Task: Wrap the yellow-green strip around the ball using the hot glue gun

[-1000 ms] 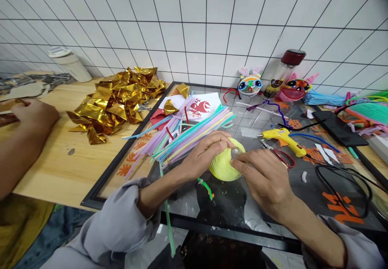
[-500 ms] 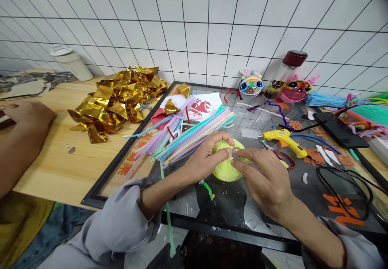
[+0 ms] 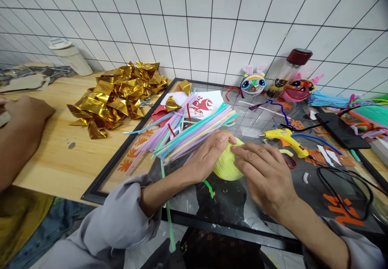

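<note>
A round yellow ball [image 3: 228,167], its surface ribbed like wound pipe cleaners, sits low over the dark tabletop between my hands. My left hand [image 3: 214,152] curves round its left and upper side, fingers closed against it. From the right, my right hand [image 3: 266,172] presses its bent fingers on the top and right side of the ball. The fingertips of both hands nearly meet at the top, and they hide that part. A short green pipe-cleaner piece [image 3: 208,189] lies just in front of the ball.
A bundle of pastel pipe cleaners [image 3: 194,137] lies behind my left hand. To the right are a yellow hot glue gun [image 3: 286,139], a black phone [image 3: 342,131] and a cable. Gold foil pieces [image 3: 118,99] and another person's arm [image 3: 27,127] are at left.
A small clear piece, pinched by my right fingers at the ball's top, is no longer visible. My right fingers now lie flatter over the ball; my left hand covers more of its upper left.
</note>
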`<state>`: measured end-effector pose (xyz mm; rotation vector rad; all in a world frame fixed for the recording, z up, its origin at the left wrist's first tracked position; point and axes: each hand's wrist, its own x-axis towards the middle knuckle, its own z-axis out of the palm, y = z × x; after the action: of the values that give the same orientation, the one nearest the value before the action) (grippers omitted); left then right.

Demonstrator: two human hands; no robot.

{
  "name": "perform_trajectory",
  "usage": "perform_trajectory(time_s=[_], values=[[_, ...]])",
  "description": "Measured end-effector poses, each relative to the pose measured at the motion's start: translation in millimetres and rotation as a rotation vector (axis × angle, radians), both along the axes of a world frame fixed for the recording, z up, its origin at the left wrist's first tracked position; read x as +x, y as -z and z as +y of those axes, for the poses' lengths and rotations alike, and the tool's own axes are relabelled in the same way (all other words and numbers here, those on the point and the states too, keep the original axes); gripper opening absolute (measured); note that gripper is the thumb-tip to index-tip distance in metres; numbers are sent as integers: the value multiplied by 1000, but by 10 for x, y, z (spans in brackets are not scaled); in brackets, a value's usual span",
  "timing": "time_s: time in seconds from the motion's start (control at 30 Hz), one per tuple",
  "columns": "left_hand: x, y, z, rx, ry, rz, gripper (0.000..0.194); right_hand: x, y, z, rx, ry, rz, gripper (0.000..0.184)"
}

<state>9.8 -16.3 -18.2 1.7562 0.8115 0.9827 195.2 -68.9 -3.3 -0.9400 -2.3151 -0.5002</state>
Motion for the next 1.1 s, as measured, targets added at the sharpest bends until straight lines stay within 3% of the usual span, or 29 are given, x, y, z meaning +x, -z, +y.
perform_trajectory(time_s=[0.17,0.3,0.73,1.1], values=[[5,-15,32,5,18,-9,40,2,5,26,11,9,-3,27],[-26,-20,113,9,105,28,30,23,30,53,0,-16,48,29],[-71,-48,153,17,160,77,31,60,114,14,3,-51,158,26],[-70,-47,149,24,167,53,31,43,63,40,-16,-96,241,24]])
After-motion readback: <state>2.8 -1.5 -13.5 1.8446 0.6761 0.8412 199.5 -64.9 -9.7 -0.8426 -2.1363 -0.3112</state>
